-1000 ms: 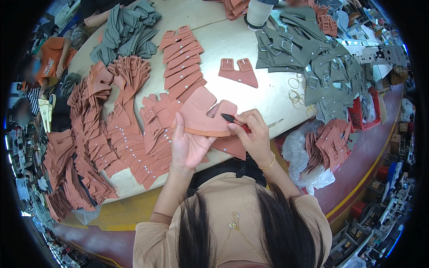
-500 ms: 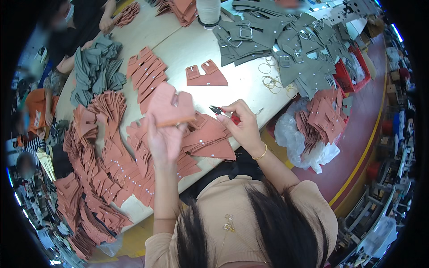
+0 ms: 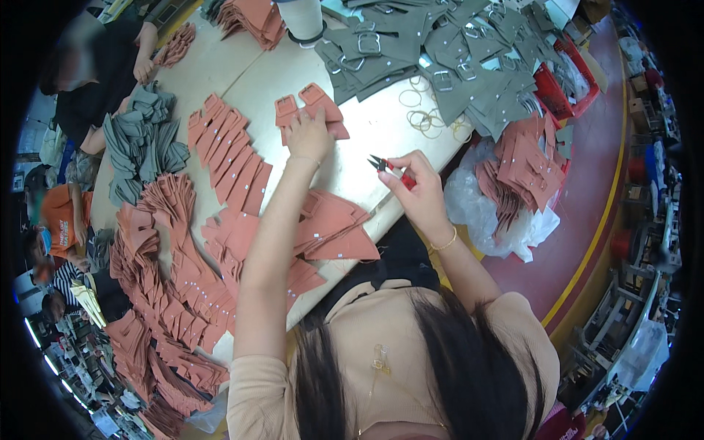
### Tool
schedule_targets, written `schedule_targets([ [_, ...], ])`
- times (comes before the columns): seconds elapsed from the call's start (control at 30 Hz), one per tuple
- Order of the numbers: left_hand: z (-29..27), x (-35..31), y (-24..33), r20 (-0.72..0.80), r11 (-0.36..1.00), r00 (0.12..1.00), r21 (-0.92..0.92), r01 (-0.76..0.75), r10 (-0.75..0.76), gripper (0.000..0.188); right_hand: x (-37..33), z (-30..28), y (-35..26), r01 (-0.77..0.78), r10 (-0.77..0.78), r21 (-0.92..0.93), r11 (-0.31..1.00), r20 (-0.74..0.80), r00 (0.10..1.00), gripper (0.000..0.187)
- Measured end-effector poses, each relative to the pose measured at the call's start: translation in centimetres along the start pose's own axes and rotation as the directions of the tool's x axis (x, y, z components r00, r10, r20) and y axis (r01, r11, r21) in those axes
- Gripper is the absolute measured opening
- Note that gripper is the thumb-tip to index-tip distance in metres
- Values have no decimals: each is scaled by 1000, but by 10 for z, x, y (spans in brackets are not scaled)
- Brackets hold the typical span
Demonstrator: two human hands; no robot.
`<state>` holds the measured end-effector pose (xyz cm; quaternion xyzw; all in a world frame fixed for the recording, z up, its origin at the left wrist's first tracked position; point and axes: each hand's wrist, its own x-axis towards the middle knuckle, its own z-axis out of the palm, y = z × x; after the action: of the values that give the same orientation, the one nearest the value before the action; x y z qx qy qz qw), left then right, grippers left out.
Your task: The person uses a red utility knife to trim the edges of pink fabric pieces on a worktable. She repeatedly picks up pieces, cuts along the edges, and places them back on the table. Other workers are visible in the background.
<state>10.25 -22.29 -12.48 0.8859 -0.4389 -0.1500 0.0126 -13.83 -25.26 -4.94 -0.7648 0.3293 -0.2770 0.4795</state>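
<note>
There is one pair of snips [image 3: 382, 164] with red handles and two dark blades, and one reddish-brown piece [image 3: 335, 114] with two square buckles lies at the upper middle of the table [image 3: 352, 158]. I see one white spool [image 3: 302, 20], one red crate [image 3: 543, 88] and two heaps of dark green pieces, one at left [image 3: 143, 139] and one at right [image 3: 466, 70]. The overlapping row [image 3: 229, 158] of reddish-brown pieces and the thin loops [image 3: 425, 121] I cannot count exactly.

The left arm is stretched far forward, and the left hand [image 3: 308, 137] is palm down on the two-buckle piece, fingers spread; whether they pinch it, I cannot tell. The right arm is bent at the elbow. The right hand [image 3: 418, 187], near the table edge, is closed around the snips, whose blades stand slightly apart and point toward the left.
</note>
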Motion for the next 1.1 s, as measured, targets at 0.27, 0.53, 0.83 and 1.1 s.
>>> schedule_targets([
  [0.27,27,30,-43,-131,973,973,158,-167,188,86,2,21,9,106,-110,189,976,13,994,22],
  [0.53,31,0,-29,23,975,998,215,-56,53,88,-6,27,7,65,-75,118,991,90,993,25],
  [0.83,0,-66,-26,-97,947,951,-113,-302,292,69,-12,38,12,100,-124,146,984,164,979,26],
  [1.1,-25,-181,-52,35,988,995,130,86,-91,68,-19,44,15,73,-93,95,993,225,970,27],
])
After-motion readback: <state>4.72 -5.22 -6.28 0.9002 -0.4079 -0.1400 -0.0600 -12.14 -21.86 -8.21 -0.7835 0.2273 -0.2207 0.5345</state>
